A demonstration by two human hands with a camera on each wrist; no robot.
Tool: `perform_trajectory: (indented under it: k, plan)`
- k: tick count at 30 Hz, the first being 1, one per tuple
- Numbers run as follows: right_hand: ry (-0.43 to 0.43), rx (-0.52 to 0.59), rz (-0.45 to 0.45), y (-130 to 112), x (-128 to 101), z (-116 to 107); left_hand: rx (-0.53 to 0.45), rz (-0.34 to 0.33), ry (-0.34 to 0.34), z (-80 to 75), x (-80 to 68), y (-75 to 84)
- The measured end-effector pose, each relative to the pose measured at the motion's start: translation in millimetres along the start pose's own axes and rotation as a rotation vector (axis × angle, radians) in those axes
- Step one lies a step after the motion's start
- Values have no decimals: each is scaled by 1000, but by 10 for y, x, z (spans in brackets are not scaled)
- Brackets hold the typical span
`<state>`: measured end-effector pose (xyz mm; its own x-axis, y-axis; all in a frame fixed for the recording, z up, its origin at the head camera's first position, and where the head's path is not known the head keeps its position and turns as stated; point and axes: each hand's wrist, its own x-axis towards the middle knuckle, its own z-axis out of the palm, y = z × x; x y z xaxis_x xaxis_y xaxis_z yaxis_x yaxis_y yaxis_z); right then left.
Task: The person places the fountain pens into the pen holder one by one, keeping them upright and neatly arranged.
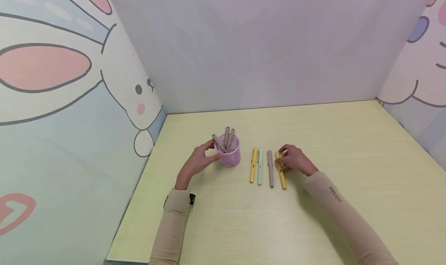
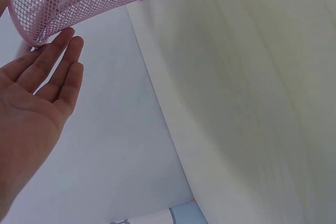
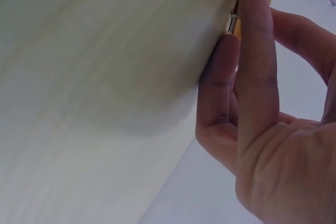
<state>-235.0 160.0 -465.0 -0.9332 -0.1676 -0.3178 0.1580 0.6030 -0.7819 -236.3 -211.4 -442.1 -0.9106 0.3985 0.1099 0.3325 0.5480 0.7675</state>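
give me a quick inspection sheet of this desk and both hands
surface: pale yellow-green table, wood grain, no spills seen
job's things: pink mesh cup upright, three mauve pens standing in it; four pens in a row on the table: yellow pen, mint pen, mauve pen, second yellow pen
clutter: nothing seen
grippers: left hand open, fingers straight against the cup's side; right hand fingers pinch the second yellow pen's top end
cables: nothing seen
surroundings: plain back wall; cartoon rabbit panels on both sides
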Motion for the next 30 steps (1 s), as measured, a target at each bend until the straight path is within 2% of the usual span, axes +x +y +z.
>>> perform_trajectory:
  k: [5,22,30]
  plan:
    - [-5,-3,-7,7,5,-4,7,-1,0,2,-1,-4]
    - [-7,114,-61,51,-29,-53,6,6,3,1,-9,-2]
    - [-16,182,-51,82,-20,-75,7,1,-5,-5,-8,16]
